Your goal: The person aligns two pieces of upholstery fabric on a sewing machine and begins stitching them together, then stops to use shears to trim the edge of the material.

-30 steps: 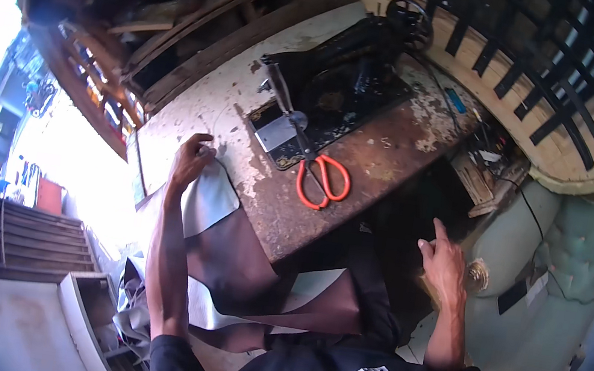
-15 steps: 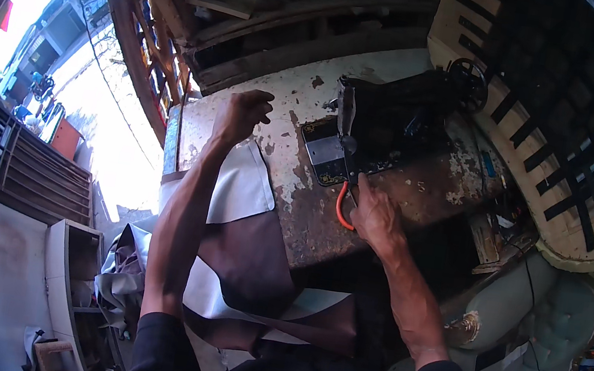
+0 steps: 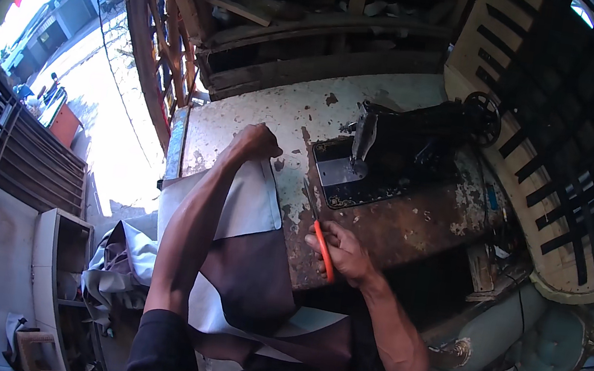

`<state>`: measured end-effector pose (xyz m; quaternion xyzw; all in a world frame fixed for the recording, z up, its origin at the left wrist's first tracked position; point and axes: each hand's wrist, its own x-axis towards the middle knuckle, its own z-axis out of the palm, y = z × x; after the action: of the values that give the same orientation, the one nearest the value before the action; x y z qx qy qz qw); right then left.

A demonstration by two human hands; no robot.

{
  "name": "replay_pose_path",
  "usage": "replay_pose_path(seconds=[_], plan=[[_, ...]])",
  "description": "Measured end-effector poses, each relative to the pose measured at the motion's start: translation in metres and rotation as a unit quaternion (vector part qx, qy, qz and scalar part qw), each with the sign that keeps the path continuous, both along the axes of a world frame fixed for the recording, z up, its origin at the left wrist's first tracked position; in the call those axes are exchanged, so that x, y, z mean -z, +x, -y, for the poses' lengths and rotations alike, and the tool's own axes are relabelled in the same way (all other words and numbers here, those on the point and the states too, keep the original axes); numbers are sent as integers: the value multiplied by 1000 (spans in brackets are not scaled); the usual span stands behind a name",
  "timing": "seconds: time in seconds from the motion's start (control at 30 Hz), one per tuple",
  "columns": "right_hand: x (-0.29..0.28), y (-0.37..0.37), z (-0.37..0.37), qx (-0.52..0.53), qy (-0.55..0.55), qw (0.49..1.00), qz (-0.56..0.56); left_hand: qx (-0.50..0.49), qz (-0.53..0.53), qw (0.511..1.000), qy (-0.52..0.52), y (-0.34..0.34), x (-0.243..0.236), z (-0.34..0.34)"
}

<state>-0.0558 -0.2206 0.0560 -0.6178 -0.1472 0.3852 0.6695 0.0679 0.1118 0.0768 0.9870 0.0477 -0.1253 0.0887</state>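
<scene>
My right hand [image 3: 348, 255] is wrapped round the orange handle of a pair of scissors [image 3: 323, 250]. Their dark blades point up and away, over the worn tabletop beside the sheet of material. A sheet that looks like upholstery leatherette [image 3: 253, 202], pale on one side and dark brown on the other, drapes from the table toward my lap. At its far corner rests my left hand [image 3: 256, 143], fingers curled closed; whether they pinch the sheet's edge is hidden. My left forearm crosses above the pale part.
A black sewing machine [image 3: 409, 141] stands on the peeling table [image 3: 247, 106], right of the sheet. A wooden frame with black webbing [image 3: 542, 167] leans at the right, above a green tufted seat [image 3: 547, 353]. Crumpled material [image 3: 119, 259] and a cabinet [image 3: 48, 257] are at the left.
My right hand has drawn the scissors back from the sewing machine toward me and left. My left hand has come down to the sheet's far corner, its fingers more curled. The view has shifted slightly.
</scene>
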Motion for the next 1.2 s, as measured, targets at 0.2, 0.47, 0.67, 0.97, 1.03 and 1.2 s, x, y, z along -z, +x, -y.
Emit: replay_pose_path(seconds=[0.2, 0.47, 0.67, 0.97, 1.03, 1.2], plan=[[-20, 29, -43, -25, -128, 986, 101, 34, 100, 993, -58, 11, -41, 39], [33, 70, -82, 28, -117, 942, 315, -8, 119, 978, -169, -11, -47, 58], [19, 64, -17, 75, -354, 795, 487, -159, 178, 971, -3, -110, -11, -8], [36, 27, -7, 221, -227, 737, 597, -187, 413, 887, 87, -164, 68, -23], [30, 29, -3, 239, -217, 744, 585, -173, 420, 887, 89, -168, 69, -15], [19, 28, 0, 180, -206, 769, 577, -224, 459, 853, 104, -163, 54, -4]])
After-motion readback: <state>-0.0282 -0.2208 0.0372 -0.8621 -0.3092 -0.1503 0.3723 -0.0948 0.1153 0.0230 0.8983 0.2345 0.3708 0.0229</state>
